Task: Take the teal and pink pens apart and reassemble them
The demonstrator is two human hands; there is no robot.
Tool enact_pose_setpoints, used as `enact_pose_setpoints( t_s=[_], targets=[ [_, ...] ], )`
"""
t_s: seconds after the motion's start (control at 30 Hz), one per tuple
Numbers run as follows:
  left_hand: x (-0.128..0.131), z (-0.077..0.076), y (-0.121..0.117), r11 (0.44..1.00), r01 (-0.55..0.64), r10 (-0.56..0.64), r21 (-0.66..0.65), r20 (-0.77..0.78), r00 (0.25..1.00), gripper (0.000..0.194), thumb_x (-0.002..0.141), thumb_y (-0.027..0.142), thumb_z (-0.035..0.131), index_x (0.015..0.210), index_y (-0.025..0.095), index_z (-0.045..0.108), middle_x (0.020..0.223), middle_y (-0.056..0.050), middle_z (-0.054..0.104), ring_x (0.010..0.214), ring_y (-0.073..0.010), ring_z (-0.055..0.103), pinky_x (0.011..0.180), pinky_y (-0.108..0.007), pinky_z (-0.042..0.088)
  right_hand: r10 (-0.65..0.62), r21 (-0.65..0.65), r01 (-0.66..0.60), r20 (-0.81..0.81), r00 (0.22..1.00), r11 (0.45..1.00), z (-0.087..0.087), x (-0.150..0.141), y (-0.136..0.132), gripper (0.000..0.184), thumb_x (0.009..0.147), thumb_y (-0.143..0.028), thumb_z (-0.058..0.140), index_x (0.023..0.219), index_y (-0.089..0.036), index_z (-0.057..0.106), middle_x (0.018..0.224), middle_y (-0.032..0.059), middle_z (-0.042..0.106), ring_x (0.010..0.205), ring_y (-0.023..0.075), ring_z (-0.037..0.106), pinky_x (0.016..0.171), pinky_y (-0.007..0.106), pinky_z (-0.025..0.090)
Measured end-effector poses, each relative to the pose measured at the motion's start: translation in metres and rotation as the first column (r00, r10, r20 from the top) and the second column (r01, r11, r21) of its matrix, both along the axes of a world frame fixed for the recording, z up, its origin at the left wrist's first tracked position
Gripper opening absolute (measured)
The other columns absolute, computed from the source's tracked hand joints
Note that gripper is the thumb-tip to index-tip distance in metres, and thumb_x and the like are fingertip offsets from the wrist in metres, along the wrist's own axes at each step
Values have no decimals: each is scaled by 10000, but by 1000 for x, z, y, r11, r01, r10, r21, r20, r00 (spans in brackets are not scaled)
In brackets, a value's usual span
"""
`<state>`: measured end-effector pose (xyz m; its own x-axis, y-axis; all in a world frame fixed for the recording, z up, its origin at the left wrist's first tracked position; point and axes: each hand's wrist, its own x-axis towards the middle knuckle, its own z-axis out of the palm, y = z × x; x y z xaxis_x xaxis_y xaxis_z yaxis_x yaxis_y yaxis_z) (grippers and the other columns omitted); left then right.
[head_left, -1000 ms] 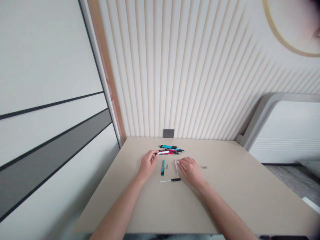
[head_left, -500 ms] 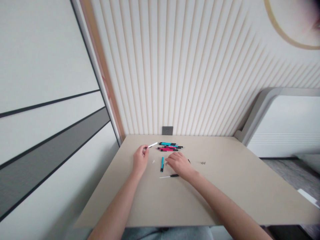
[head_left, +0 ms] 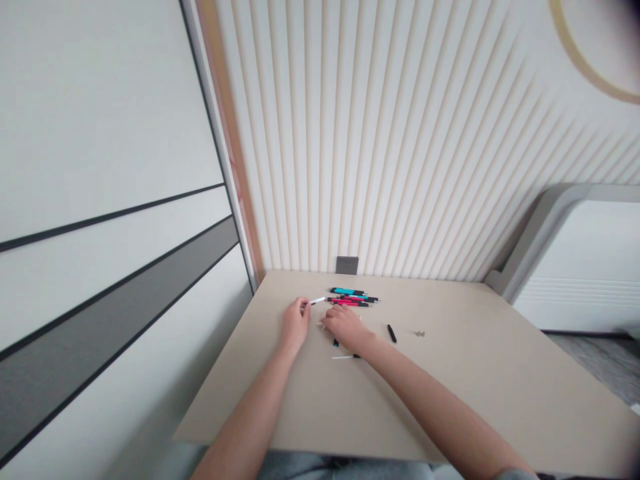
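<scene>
My left hand [head_left: 295, 323] is closed on a thin white pen part [head_left: 317, 301] whose tip points right toward a pile of teal, pink and black pens [head_left: 353, 297] at the back of the beige table [head_left: 450, 380]. My right hand [head_left: 344, 327] lies just right of it, fingers curled down over small parts on the table; what it holds, if anything, is hidden. A teal pen piece is mostly covered by that hand. A white refill with a black end [head_left: 345, 357] lies by my right wrist.
A short black pen piece [head_left: 392, 333] and a tiny metal part [head_left: 419, 333] lie to the right of my hands. A grey wall socket [head_left: 347, 265] sits behind the pens. A ribbed wall stands at the back, and a white unit [head_left: 580, 267] at the right.
My right hand has moved left across the loose parts to a spot beside my left hand. The left hand still grips the white part. The black piece now lies uncovered.
</scene>
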<state>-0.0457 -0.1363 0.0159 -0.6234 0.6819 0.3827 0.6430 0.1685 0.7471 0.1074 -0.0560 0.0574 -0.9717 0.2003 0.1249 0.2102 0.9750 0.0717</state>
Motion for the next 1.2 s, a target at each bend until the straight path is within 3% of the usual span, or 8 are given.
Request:
enact_pose_setpoints(
  t_s=[0.3,0.5,0.73,1.2],
  targets=[
    [6,5,-2,999,51,-51,0,38,998,146,907,258,489,892,177,609,687,-7,666,523,-137,625,565,-237,464,-156,-101,149,-63,986,984,-3,8,-5,183,913,-209,540,975,-193,712,974,85,686,1006,236,576,878,331,379],
    [8,5,-1,998,60,-60,-12,33,998,124,895,233,512,890,170,619,675,-7,661,550,-136,620,584,-231,451,-126,-163,114,-65,990,980,3,-1,-3,288,924,-162,505,1129,-264,680,1071,75,672,1052,220,560,903,326,376],
    [6,5,-2,998,62,-61,-26,17,998,112,888,194,510,896,164,617,736,-19,680,601,-131,631,615,-225,453,-76,-121,70,-46,996,990,2,-15,-8,205,924,-220,538,1026,-228,715,1015,82,690,1063,236,558,917,350,374],
    [6,8,-3,999,45,-46,-25,-24,999,118,881,231,527,886,174,631,739,-38,687,640,-163,643,618,-249,465,-111,-56,108,-63,992,993,-3,-22,-17,209,942,-209,500,982,-181,703,969,91,707,1016,241,579,892,363,389]
  ],
)
